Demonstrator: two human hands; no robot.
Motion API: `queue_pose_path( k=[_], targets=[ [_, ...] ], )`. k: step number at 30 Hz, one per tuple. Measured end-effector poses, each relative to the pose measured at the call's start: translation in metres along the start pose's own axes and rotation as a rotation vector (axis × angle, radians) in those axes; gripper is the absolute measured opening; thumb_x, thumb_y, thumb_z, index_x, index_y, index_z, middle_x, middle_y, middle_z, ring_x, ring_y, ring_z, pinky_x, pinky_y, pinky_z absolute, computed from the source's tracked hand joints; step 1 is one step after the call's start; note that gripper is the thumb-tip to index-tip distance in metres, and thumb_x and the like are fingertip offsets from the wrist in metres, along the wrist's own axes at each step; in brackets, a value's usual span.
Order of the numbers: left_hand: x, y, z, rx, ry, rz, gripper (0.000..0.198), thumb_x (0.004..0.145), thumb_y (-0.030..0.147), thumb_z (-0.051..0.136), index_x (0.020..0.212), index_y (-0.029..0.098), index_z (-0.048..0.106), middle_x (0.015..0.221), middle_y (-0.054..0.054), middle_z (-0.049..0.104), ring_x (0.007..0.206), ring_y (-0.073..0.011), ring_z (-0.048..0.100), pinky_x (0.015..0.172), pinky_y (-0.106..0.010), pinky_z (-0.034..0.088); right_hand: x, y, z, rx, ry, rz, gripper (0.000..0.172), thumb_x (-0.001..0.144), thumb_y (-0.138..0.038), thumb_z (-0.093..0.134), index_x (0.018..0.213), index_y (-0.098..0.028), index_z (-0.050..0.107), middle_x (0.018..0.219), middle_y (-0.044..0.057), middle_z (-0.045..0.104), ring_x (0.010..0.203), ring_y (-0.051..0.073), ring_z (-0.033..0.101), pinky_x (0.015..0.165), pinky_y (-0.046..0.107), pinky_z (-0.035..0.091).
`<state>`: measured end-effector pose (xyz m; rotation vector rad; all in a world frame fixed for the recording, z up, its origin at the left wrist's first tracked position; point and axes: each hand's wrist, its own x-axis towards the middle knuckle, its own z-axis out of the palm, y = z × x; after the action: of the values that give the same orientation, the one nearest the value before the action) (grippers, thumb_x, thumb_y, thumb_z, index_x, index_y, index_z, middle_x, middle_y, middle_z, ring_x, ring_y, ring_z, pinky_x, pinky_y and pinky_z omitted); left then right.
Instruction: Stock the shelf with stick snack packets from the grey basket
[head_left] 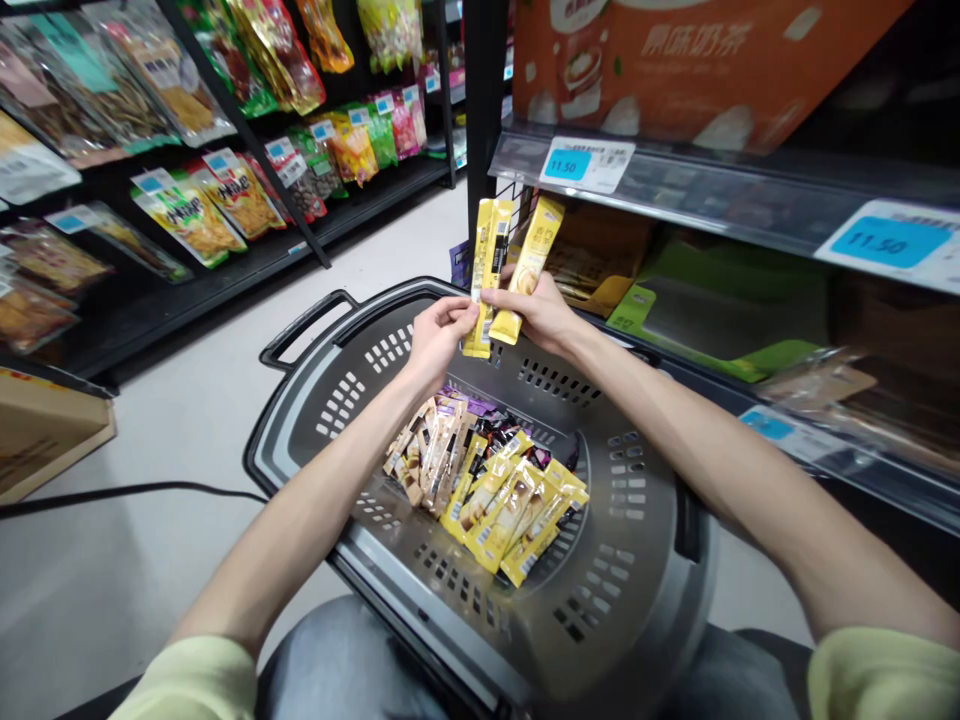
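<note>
Above the far rim of a grey shopping basket (480, 590), both of my hands are closed on slim yellow sachets. My left hand (439, 340) pinches the lower part of an upright yellow sachet (484, 235) showing its printed back. In my right hand (544, 305) is another yellow sachet (538, 245), tilted right, its front turned to me; my right fingertips also reach the left sachet's edge. Down in the basket lie more yellow sachets (502, 515), with beige sachets (442, 450) to their left and purple and black packets (469, 400) behind.
On the right, a shelf holds an open box of packets (592, 260), a green carton (697, 290) and price tags (589, 163). An orange carton (675, 70) stands above. Bagged snacks (195, 215) fill the left shelves. A cardboard box (52, 430) and black cable (150, 488) are on the floor.
</note>
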<state>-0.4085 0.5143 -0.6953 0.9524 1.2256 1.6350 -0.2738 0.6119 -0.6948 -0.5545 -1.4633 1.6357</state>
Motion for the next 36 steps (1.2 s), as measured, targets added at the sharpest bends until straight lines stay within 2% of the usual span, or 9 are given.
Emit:
queue_pose_path(
  k=[3,5,9,13,18,24,29,36],
  targets=[
    [0.002,-0.002,-0.001,-0.027,-0.006,-0.018,0.031,0.068,0.035,0.087,0.086,0.018,0.069,0.084,-0.003,0.068,0.079,-0.0146,0.061,0.075,-0.030,0.049,0.002,0.002,0.000,0.026,0.053,-0.035,0.048,0.052,-0.039,0.096,0.079,-0.020,0.061,0.076,0.000,0.064,0.069,0.016,0.061,0.076,0.036,0.059],
    [0.002,-0.003,-0.001,-0.035,-0.022,-0.054,0.034,0.064,0.029,0.088,0.089,0.018,0.067,0.090,-0.003,0.068,0.086,-0.0156,0.063,0.077,-0.030,0.051,0.003,0.002,0.001,0.055,0.086,-0.024,0.050,0.050,-0.038,0.096,0.079,-0.020,0.060,0.077,-0.001,0.064,0.070,0.016,0.062,0.076,0.035,0.059],
    [0.001,-0.002,0.000,-0.033,-0.022,-0.148,0.028,0.062,0.018,0.079,0.084,0.019,0.063,0.088,-0.002,0.065,0.081,-0.0156,0.063,0.072,-0.032,0.056,0.003,-0.001,0.003,0.166,0.112,0.024,0.052,0.049,-0.034,0.097,0.081,-0.021,0.057,0.080,-0.002,0.067,0.075,0.017,0.066,0.080,0.035,0.060],
    [0.004,-0.001,-0.001,-0.089,0.085,-0.055,0.019,0.063,0.016,0.073,0.078,0.020,0.063,0.085,-0.001,0.064,0.079,-0.0143,0.060,0.068,-0.031,0.057,0.002,-0.003,0.003,0.183,0.095,0.026,0.047,0.052,-0.031,0.096,0.083,-0.019,0.062,0.084,0.000,0.071,0.080,0.018,0.068,0.085,0.036,0.060],
    [0.014,0.005,-0.007,-0.260,0.212,0.098,0.024,0.061,0.016,0.077,0.080,0.021,0.063,0.089,-0.002,0.063,0.086,-0.0156,0.062,0.068,-0.027,0.055,0.001,-0.001,0.002,0.177,0.080,0.002,0.048,0.051,-0.029,0.096,0.085,-0.021,0.063,0.088,0.000,0.073,0.087,0.019,0.069,0.089,0.037,0.059],
    [0.017,0.008,-0.009,-0.360,0.224,0.182,0.027,0.063,0.017,0.079,0.084,0.019,0.062,0.089,-0.002,0.062,0.085,-0.0157,0.063,0.075,-0.029,0.055,0.000,0.000,0.000,0.197,0.020,0.014,0.051,0.054,-0.033,0.095,0.092,-0.022,0.062,0.094,0.001,0.075,0.090,0.021,0.070,0.090,0.041,0.060],
    [0.017,0.008,-0.010,-0.366,0.229,0.188,0.026,0.066,0.016,0.078,0.085,0.019,0.061,0.091,-0.003,0.062,0.087,-0.0161,0.063,0.079,-0.030,0.054,-0.001,-0.001,-0.001,0.178,0.033,0.057,0.052,0.053,-0.032,0.096,0.091,-0.022,0.062,0.092,0.001,0.075,0.089,0.021,0.070,0.090,0.041,0.060],
    [0.017,0.012,-0.012,-0.318,0.206,0.163,0.023,0.067,0.013,0.076,0.082,0.019,0.059,0.087,-0.002,0.064,0.085,-0.0148,0.063,0.074,-0.028,0.056,-0.001,0.001,-0.003,0.167,0.024,0.030,0.048,0.056,-0.033,0.095,0.092,-0.022,0.065,0.097,0.002,0.075,0.093,0.022,0.070,0.090,0.041,0.060]
  ],
)
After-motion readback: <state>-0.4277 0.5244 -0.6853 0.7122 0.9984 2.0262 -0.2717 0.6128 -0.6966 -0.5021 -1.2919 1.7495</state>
